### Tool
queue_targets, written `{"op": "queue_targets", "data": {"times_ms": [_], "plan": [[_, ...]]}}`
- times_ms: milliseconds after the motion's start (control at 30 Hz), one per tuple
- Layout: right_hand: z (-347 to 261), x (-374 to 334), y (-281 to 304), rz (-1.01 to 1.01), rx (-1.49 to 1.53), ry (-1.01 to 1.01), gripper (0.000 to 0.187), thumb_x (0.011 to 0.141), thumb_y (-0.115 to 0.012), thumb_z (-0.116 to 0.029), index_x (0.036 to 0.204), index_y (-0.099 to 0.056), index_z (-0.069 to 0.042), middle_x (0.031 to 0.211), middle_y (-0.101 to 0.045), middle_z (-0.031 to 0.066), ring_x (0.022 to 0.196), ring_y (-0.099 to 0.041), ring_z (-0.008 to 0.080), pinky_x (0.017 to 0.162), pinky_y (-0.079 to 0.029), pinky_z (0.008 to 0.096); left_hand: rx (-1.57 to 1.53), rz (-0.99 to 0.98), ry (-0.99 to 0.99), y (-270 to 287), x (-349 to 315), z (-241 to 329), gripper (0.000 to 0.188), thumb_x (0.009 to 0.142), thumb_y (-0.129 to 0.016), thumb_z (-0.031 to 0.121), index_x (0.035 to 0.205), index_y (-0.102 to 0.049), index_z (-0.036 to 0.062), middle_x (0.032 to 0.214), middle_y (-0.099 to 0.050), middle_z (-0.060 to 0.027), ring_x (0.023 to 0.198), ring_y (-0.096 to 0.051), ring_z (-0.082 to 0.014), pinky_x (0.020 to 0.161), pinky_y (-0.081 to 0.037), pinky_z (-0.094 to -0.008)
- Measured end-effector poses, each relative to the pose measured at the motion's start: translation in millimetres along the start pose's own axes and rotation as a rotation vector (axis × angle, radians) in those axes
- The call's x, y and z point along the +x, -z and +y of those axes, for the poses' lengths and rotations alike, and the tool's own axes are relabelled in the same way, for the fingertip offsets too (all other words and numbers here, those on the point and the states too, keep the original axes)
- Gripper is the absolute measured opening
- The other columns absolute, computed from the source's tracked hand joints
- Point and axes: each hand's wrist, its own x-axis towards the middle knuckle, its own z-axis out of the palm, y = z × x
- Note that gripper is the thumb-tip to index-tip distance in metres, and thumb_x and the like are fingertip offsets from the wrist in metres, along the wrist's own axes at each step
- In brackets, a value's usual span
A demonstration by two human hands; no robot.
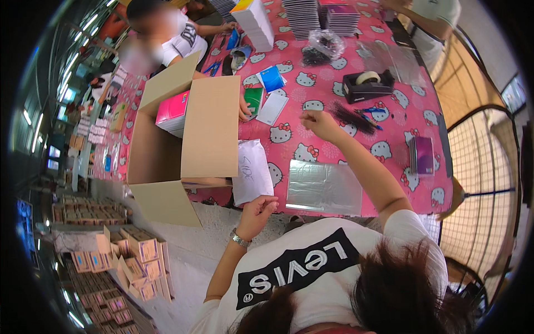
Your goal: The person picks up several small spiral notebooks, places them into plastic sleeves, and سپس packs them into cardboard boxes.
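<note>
My left hand [257, 214], a watch on its wrist, is at the table's near edge with its fingers curled together. Its fingertips meet the lower edge of a white paper envelope [251, 167]; whether they grip anything is hidden. Over the tablecloth, my right hand [321, 124] has its fingers drawn together, and I cannot make out anything in them. Between my arms lie flat clear plastic bags [324, 188]. An open cardboard box [211, 128] stands left of the envelope, with a stack of pink-covered notebooks [172, 114] inside.
Beyond the envelope lie a green notebook [253, 100], a white spiral pad [272, 108] and a blue notebook [271, 79]. A tape dispenser [367, 86], pens [370, 118] and purple notebooks [423, 156] sit to the right. Notebook stacks [300, 19] and co-workers are farther back.
</note>
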Motion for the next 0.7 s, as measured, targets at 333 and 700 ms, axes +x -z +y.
{"op": "queue_targets", "data": {"times_ms": [333, 700], "plan": [[82.0, 138.4, -27.6, 0.422, -0.310, -0.101, 0.022, 0.080, -0.055, -0.019, 0.090, -0.067, -0.003, 0.074, -0.066, 0.0188, 0.070, -0.067, 0.0310, 0.064, -0.052, 0.0417, -0.046, 0.253, 0.121, -16.2, -22.4, -2.3, 0.021, 0.093, -0.057, 0.011, 0.109, -0.059, -0.0032, 0.095, -0.066, -0.0079, 0.089, -0.062, -0.0126, 0.080, -0.050, -0.0264], [82.7, 75.5, 1.8, 0.342, -0.098, -0.052, 0.014, 0.079, -0.057, -0.004, 0.089, -0.064, 0.001, 0.085, -0.063, 0.0179, 0.071, -0.064, 0.0315, 0.064, -0.053, 0.0367, -0.131, 0.267, 0.184, -23.6, -4.3, -4.6, 0.021, 0.094, -0.055, 0.010, 0.110, -0.059, -0.0034, 0.097, -0.065, -0.0086, 0.090, -0.062, -0.0136, 0.081, -0.050, -0.0255]]}}
